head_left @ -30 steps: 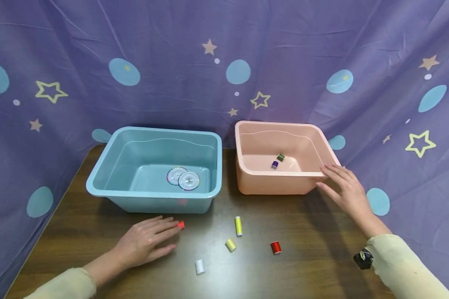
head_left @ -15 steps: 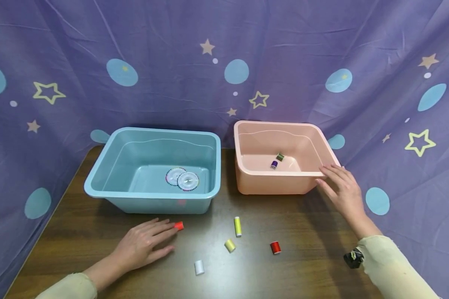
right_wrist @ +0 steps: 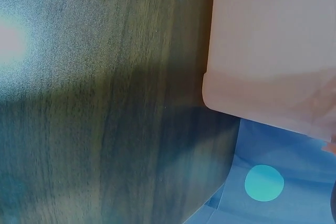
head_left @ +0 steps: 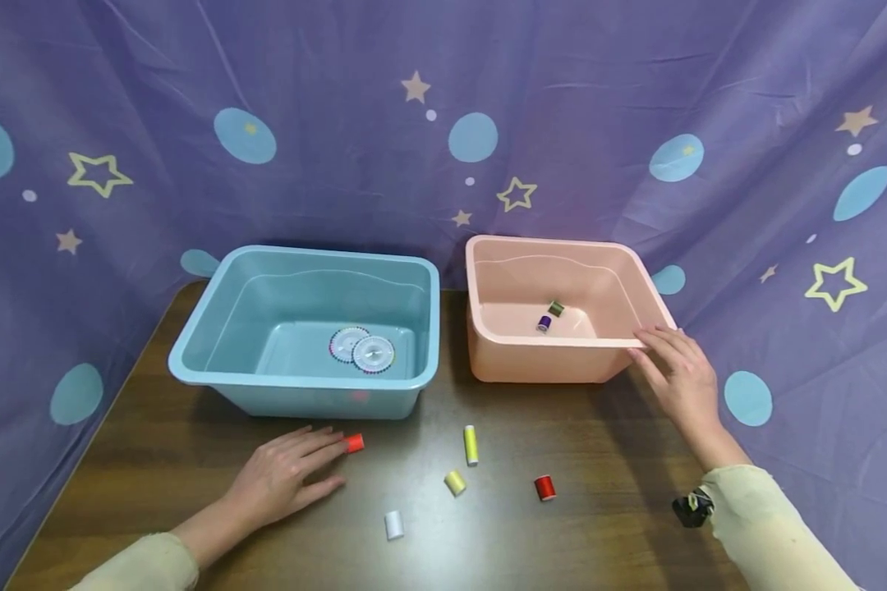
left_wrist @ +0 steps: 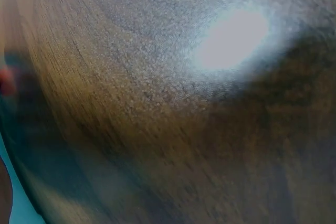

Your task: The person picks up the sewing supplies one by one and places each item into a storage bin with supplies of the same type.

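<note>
My left hand [head_left: 287, 478] lies over the table with fingers extended, its fingertips at an orange-red thread spool [head_left: 354, 443] in front of the blue bin [head_left: 303, 381]. Whether they press on the spool is hard to tell. At the front right corner of the pink bin [head_left: 547, 340] my right hand [head_left: 683, 379] rests with relaxed fingers on the rim. A purple spool [head_left: 544, 323] and a green spool [head_left: 556, 309] lie inside that bin. Two round pin wheels [head_left: 373, 355] overlap on the blue bin's floor. Both wrist views show mostly table.
Loose on the wooden table [head_left: 599, 533] are a white spool [head_left: 394, 525], a pale yellow spool [head_left: 455, 483], a tall bright yellow spool [head_left: 471, 446] and a red spool [head_left: 544, 487]. Behind the bins hangs a purple curtain [head_left: 355, 148] with stars and dots.
My left fingertips have drawn back slightly to the left, so more of the orange-red spool shows. My right forearm has shifted a little left while the hand stays at the pink rim.
</note>
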`<state>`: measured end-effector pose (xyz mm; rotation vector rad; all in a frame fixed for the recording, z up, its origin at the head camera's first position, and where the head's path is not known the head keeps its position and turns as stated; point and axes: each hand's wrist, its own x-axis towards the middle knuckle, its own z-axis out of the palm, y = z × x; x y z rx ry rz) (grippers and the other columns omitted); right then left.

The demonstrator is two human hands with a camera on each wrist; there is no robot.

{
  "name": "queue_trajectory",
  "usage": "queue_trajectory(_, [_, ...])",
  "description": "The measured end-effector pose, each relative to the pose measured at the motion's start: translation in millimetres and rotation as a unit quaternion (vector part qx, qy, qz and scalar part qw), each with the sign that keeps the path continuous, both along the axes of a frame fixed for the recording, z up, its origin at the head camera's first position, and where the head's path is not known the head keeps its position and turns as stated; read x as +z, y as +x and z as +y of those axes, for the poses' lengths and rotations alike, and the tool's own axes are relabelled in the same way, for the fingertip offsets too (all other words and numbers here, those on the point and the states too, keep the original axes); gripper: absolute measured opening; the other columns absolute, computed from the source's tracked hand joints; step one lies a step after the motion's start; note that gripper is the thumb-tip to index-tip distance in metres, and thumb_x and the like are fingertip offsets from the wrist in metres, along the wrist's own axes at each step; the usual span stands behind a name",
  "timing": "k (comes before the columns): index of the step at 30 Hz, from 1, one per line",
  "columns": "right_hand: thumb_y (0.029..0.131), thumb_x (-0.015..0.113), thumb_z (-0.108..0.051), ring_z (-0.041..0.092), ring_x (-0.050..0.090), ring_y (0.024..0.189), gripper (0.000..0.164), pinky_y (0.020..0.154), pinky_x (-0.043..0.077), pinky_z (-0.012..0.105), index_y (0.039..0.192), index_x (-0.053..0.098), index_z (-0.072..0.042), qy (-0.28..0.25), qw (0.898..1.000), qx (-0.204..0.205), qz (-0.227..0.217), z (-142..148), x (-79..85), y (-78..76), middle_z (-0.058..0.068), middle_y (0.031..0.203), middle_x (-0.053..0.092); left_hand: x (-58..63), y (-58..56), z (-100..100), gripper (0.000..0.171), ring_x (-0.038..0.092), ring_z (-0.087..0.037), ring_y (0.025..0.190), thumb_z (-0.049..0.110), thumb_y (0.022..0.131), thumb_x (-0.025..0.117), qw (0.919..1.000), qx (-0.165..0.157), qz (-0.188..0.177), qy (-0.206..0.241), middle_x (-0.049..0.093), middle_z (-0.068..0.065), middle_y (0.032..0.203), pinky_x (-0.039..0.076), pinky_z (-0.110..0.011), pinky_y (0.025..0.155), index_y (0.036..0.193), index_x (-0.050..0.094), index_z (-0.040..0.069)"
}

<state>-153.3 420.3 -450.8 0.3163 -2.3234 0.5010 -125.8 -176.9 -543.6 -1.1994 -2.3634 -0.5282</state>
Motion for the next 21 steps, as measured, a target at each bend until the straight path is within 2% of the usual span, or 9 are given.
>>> queue_trajectory(6, [0.082,0.087,-0.002,0.047,0.065,0.115,0.038,0.126,0.032,0.032,0.119,0.079,-0.003,0.005,1.000,0.000,-0.005,0.9,3.4,0.3,0.022,0.118,0.075,-2.0,-4.5,2.2,0.057,0.078,-0.024,0.099,0.035,0.071,0.097,0.9995,0.028,-0.018,-0.001,0.080,-0.007,0.117,0.065,-0.045,0.080,0.120,0.081,0.009])
queue_trajectory(16, [0.080,0.089,-0.001,0.046,0.065,0.113,0.038,0.125,0.036,0.036,0.117,0.080,-0.004,0.006,1.000,-0.002,-0.003,1.0,1.9,-0.4,0.022,0.116,0.075,-9.9,-9.8,8.6,0.056,0.079,-0.023,0.096,0.028,0.072,0.098,0.9985,0.037,-0.033,0.025,0.080,-0.008,0.116,0.065,-0.041,0.075,0.122,0.080,0.008])
queue_trajectory(21, [0.080,0.089,-0.001,0.046,0.065,0.113,0.038,0.125,0.033,0.031,0.117,0.080,-0.003,0.005,1.000,-0.002,-0.006,0.6,1.9,-0.5,0.022,0.115,0.075,-13.9,-10.7,11.4,0.054,0.079,-0.024,0.095,0.026,0.073,0.097,0.9976,0.040,-0.039,0.042,0.080,-0.008,0.114,0.065,-0.042,0.074,0.121,0.080,0.008])
